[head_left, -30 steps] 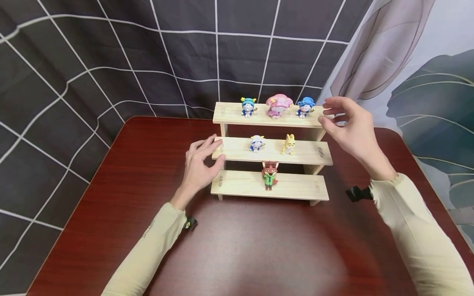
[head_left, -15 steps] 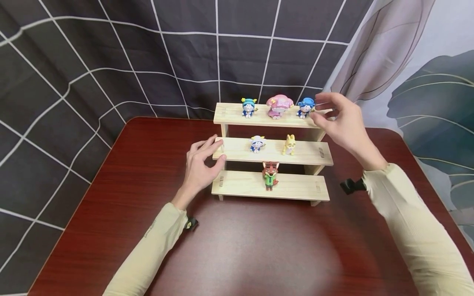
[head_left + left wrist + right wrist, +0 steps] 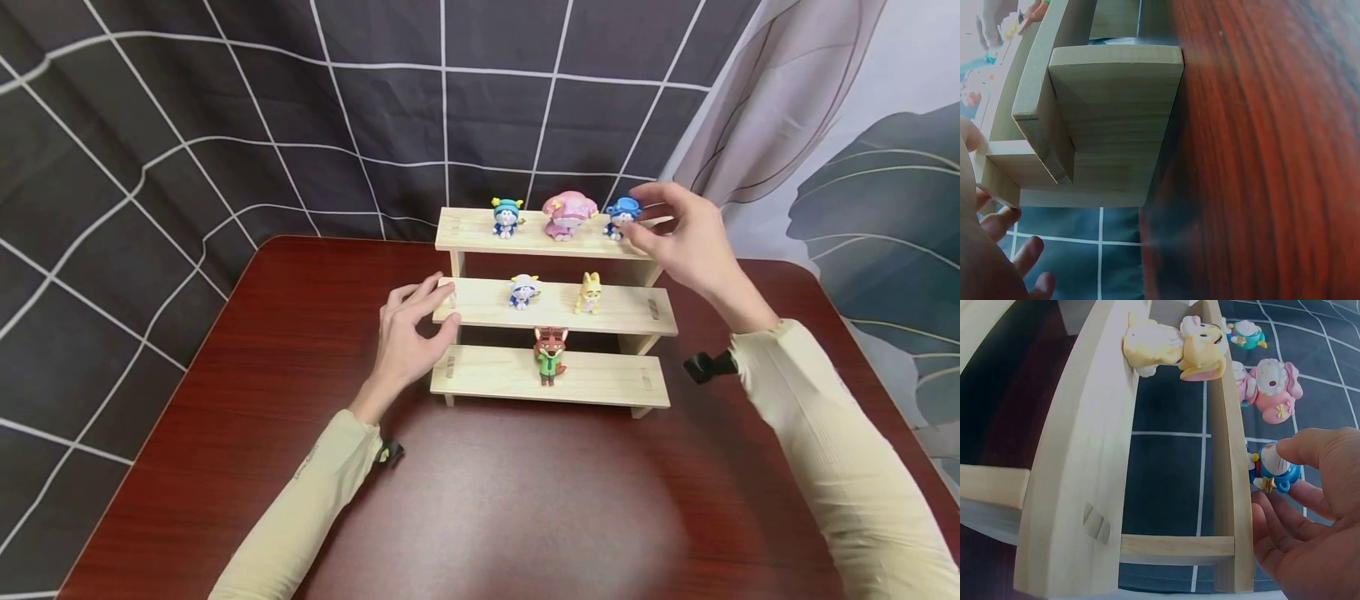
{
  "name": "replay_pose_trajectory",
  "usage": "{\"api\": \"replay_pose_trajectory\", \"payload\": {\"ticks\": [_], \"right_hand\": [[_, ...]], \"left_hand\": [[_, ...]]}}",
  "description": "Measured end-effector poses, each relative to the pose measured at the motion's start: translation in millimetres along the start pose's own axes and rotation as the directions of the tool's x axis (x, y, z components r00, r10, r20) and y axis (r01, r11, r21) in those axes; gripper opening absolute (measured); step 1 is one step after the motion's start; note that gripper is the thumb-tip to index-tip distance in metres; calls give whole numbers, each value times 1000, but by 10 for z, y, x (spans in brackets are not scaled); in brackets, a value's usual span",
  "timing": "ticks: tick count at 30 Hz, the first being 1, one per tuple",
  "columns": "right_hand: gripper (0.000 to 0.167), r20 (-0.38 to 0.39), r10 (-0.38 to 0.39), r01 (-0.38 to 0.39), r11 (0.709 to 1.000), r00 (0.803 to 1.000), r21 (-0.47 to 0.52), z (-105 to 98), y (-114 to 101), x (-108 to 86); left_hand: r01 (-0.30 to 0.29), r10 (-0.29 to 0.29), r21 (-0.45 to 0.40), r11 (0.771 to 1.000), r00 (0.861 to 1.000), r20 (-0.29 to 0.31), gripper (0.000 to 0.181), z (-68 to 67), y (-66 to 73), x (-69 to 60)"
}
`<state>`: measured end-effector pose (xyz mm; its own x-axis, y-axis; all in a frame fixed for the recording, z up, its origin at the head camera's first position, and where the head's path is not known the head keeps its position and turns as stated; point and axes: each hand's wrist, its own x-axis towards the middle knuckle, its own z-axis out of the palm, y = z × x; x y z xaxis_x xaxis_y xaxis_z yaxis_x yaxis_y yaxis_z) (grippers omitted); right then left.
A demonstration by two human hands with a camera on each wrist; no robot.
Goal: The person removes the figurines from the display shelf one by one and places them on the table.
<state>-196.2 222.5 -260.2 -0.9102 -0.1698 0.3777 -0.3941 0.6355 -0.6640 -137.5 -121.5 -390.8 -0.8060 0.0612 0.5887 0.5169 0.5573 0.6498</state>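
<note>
A three-tier wooden display shelf (image 3: 480, 379) stands on the table. My left hand (image 3: 408, 333) holds the left end of its middle tier, thumb at the front edge and fingers farther back. In the left wrist view the other fingers (image 3: 1029, 253) hang loosely beside the board. On the top tier's right, my right hand (image 3: 690, 246) pinches a blue-hatted cat figurine (image 3: 1272, 461), thumb against its face and fingers behind. Left of it sit a pink figurine (image 3: 572, 215) and a teal-hatted cat figurine (image 3: 507, 218).
The middle tier bears a white-hatted cat figurine (image 3: 522, 292) and a yellow rabbit figurine (image 3: 588, 294). A fox figurine (image 3: 551, 358) in green stands on the lowest tier. Behind the reddish table (image 3: 300, 283) hangs a dark gridded curtain (image 3: 390, 108).
My right hand has moved left from beside the top tier's right end to the blue-hatted cat figurine and taken hold of it. The left hand stays on the shelf.
</note>
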Motion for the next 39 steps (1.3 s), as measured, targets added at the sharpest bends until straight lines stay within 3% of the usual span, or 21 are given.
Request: {"api": "replay_pose_trajectory", "payload": {"ticks": [17, 30, 39], "right_hand": [[38, 39, 28, -27, 1000, 999, -14, 31, -13, 31], [34, 6, -12, 12, 1000, 1000, 14, 9, -60, -1], [36, -14, -46, 46, 999, 999, 13, -20, -107, -130]], "left_hand": [[18, -18, 4, 1000, 1000, 4, 42, 12, 5, -11], [17, -17, 0, 1000, 1000, 0, 42, 8, -11, -1], [17, -17, -6, 1000, 1000, 2, 42, 9, -6, -7]]}}
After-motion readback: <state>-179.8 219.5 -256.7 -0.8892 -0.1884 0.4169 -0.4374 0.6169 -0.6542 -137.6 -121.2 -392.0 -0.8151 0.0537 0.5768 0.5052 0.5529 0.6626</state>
